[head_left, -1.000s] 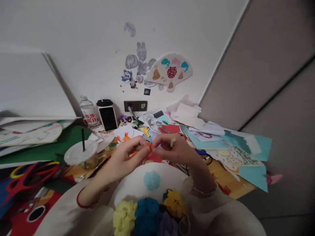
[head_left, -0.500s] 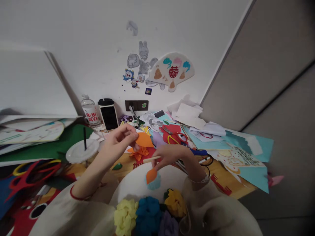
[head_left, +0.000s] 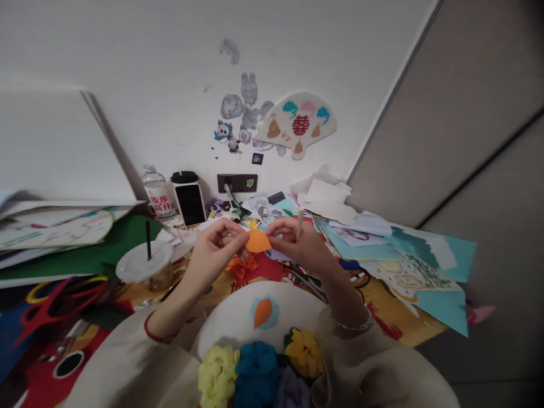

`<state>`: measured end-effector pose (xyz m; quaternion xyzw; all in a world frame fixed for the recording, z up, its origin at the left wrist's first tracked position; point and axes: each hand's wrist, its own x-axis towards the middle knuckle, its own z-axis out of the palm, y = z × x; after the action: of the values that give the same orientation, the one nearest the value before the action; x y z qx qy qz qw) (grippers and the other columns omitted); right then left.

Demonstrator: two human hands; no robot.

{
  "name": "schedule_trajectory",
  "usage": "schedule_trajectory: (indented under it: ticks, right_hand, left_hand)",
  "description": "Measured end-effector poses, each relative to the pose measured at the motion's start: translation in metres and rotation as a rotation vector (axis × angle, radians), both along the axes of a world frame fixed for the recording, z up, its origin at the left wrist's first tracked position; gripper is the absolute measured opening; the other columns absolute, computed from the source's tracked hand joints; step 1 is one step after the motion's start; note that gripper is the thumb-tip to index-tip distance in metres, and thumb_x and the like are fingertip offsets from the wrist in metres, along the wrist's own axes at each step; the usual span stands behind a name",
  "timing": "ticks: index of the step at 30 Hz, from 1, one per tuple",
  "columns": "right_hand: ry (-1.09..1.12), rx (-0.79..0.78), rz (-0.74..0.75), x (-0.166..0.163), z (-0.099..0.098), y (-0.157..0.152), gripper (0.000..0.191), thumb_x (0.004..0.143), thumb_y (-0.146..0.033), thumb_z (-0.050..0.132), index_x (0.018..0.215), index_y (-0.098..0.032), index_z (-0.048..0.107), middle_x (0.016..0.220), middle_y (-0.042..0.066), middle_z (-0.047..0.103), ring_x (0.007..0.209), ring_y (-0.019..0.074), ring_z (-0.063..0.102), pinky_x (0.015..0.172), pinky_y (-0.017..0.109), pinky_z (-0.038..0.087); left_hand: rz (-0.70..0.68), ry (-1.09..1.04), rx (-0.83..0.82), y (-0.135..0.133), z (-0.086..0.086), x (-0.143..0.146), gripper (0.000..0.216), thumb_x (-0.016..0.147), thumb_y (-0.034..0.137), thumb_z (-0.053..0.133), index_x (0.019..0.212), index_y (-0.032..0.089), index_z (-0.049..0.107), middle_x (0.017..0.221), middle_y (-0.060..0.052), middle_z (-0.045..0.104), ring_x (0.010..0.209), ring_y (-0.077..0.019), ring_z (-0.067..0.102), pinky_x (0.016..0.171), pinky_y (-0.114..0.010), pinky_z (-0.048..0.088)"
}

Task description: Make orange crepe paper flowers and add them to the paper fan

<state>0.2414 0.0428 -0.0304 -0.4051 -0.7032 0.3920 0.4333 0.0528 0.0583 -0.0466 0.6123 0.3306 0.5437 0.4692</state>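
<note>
An orange petal-shaped piece (head_left: 258, 241) is held up by its two ends. My left hand (head_left: 217, 246) pinches its left end, and my right hand (head_left: 302, 246) pinches its right end. A thin pale stick (head_left: 300, 219) also stands up out of my right hand. Below lies a rounded white surface (head_left: 225, 320) with a light-blue patch (head_left: 272, 318) on it. A second orange petal (head_left: 263, 311) rests on that patch. Nearest me are a pale yellow flower (head_left: 217, 371), a blue flower (head_left: 257, 371), a deeper yellow flower (head_left: 304, 352) and a purple flower (head_left: 293, 390).
Behind my hands lie an orange flower (head_left: 242, 265) and loose paper scraps. A lidded cup with a straw (head_left: 144, 262), a bottle (head_left: 158, 195) and a phone (head_left: 191, 204) stand left. Red-handled scissors (head_left: 46, 311) lie far left; light-blue sheets (head_left: 446, 306) lie right.
My right hand has left the petal on the light-blue patch and moved up to the held petal, now gripping its right end. The stick has turned from lying sideways to upright.
</note>
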Motion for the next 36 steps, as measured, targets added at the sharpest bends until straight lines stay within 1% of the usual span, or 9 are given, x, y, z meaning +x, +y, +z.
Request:
schedule_trajectory:
  ticks: [4,8,13,17,20,24,26,29,36]
  right_hand:
    - [-0.024,0.02,-0.052,0.002,0.002,0.0,0.034,0.071,-0.037,0.072,0.095,-0.017,0.058,0.088,0.002,0.064,0.042,0.0009,0.031,0.038,0.017,0.026]
    - [-0.069,0.029,-0.018,0.0,0.002,-0.003,0.047,0.07,-0.032,0.072,0.11,-0.021,0.05,0.092,0.0,0.061,0.042,0.0002,0.028,0.037,0.016,0.023]
    - [0.085,0.116,-0.215,-0.003,-0.004,0.003,0.041,0.075,-0.031,0.067,0.107,-0.023,0.043,0.077,-0.004,0.059,0.039,0.0014,0.026,0.036,0.017,0.022]
    - [0.09,0.132,-0.195,0.0,-0.005,0.005,0.04,0.076,-0.029,0.067,0.107,-0.025,0.042,0.076,-0.005,0.058,0.038,0.002,0.026,0.036,0.017,0.02]
    - [-0.007,0.104,-0.089,0.0,-0.005,0.002,0.037,0.077,-0.028,0.066,0.107,-0.025,0.044,0.075,-0.005,0.058,0.041,0.0037,0.031,0.039,0.018,0.024]
    - [-0.142,0.111,0.008,-0.005,-0.004,-0.004,0.031,0.081,-0.03,0.062,0.106,-0.025,0.044,0.077,-0.004,0.058,0.054,0.0079,0.048,0.051,0.02,0.038]
    - [-0.217,0.134,-0.02,-0.007,-0.003,-0.005,0.032,0.082,-0.032,0.062,0.106,-0.023,0.044,0.082,-0.003,0.056,0.061,0.0096,0.052,0.057,0.022,0.041]
    - [-0.366,0.202,-0.103,-0.003,0.001,-0.007,0.039,0.081,-0.038,0.063,0.111,-0.022,0.045,0.087,-0.001,0.053,0.07,0.012,0.052,0.064,0.024,0.042]
    - [-0.665,0.265,-0.022,0.013,0.007,-0.009,0.037,0.099,-0.039,0.028,0.121,-0.03,0.056,0.091,0.003,0.05,0.084,0.0152,0.054,0.078,0.03,0.042]
  left_hand:
    - [-0.009,0.044,-0.003,-0.001,-0.003,0.003,0.015,0.076,0.026,0.067,0.078,0.016,0.055,0.056,0.002,0.064,0.052,-0.0127,0.064,0.052,-0.021,0.05]
    - [0.097,-0.029,0.0,-0.002,-0.004,0.003,0.017,0.076,0.026,0.067,0.076,0.016,0.053,0.066,0.001,0.065,0.057,-0.0127,0.066,0.057,-0.023,0.053]
    - [-0.112,0.021,-0.025,0.0,-0.009,0.002,0.022,0.074,0.021,0.069,0.075,0.017,0.048,0.068,0.002,0.061,0.062,-0.0119,0.066,0.058,-0.021,0.05]
    - [-0.212,0.108,-0.028,-0.002,-0.012,0.006,0.033,0.07,0.022,0.072,0.092,0.019,0.048,0.082,0.002,0.058,0.068,-0.0105,0.065,0.063,-0.022,0.051]
    - [-0.115,0.086,0.043,-0.003,-0.01,0.007,0.042,0.07,0.025,0.074,0.102,0.02,0.048,0.095,-0.002,0.059,0.081,-0.0126,0.062,0.075,-0.026,0.05]
    - [-0.138,0.17,0.031,0.0,-0.008,0.002,0.022,0.075,0.031,0.067,0.088,0.015,0.058,0.075,-0.001,0.061,0.067,-0.0115,0.057,0.062,-0.022,0.046]
    - [-0.158,0.24,0.01,0.002,-0.007,-0.001,0.02,0.077,0.032,0.065,0.085,0.013,0.062,0.066,0.0,0.058,0.06,-0.0103,0.053,0.055,-0.02,0.041]
    - [-0.137,0.291,0.015,0.004,-0.007,-0.003,0.03,0.079,0.032,0.061,0.101,0.012,0.063,0.068,0.001,0.058,0.055,-0.0088,0.048,0.051,-0.02,0.037]
    - [-0.08,0.25,-0.031,0.008,-0.009,-0.002,0.032,0.08,0.035,0.056,0.101,0.012,0.062,0.069,0.0,0.056,0.051,-0.0076,0.045,0.047,-0.02,0.034]
